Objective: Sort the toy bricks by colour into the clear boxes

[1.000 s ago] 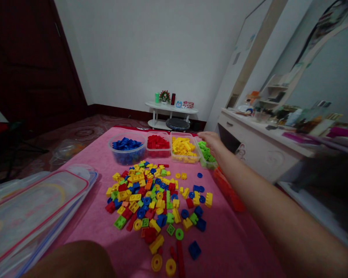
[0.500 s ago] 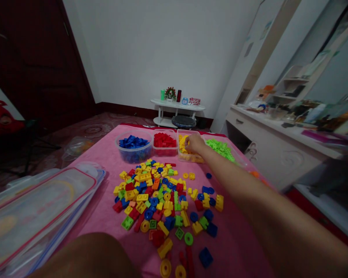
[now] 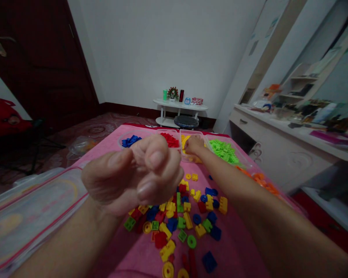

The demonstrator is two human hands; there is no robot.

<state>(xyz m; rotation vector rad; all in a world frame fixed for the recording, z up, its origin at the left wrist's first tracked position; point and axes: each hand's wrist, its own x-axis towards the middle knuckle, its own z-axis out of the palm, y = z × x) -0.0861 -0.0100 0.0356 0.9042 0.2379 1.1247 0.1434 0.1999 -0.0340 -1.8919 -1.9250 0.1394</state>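
My left hand (image 3: 133, 177) is raised close to the camera, fingers curled into a loose fist; nothing shows inside it. It hides part of the pile of mixed plastic blocks (image 3: 185, 216) on the pink cloth (image 3: 237, 251). My right hand (image 3: 193, 144) is stretched far forward over the tub of yellow blocks (image 3: 188, 146), fingers curled down into it. What it holds, if anything, is hidden. Beside that tub stand a tub of red blocks (image 3: 169, 139), a round tub of blue blocks (image 3: 129, 141) and a tub of green blocks (image 3: 224, 150).
Clear plastic lids (image 3: 23, 216) with red and blue rims lie at the left. Orange blocks (image 3: 261, 179) lie at the cloth's right edge. A white dresser (image 3: 281, 154) stands to the right, a small white table (image 3: 179, 108) by the far wall, a dark door (image 3: 40, 65) at left.
My left hand has risen from the bottom edge up in front of the camera, closed. My right hand moved from the green tub to the yellow tub and stays there.
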